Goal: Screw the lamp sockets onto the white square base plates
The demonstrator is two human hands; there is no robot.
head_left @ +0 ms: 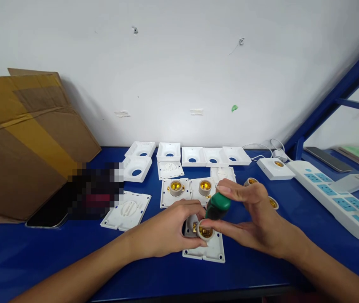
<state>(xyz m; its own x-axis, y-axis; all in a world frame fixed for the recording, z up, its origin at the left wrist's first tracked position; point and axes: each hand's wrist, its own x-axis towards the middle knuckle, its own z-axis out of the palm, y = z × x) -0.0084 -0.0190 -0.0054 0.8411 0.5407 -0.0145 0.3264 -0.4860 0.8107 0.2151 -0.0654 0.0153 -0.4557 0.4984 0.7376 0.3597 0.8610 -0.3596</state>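
Facing a white wall [179,75] over a blue table [154,275], the hands [167,229] [258,225] pinch socket [207,233] (left) and screwdriver [219,206] (right).

It seemed an assembly workshop: white covers [194,153] were lined up far across the table [154,275], and a screwdriver [218,206] showed nearer.

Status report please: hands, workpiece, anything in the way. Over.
Left grip curled around round, gold-lined beige lamp socket on flat white plastic plate. Right grip closed on green-and-black tool handle, tip hidden. Right fingertip partly covers socket.
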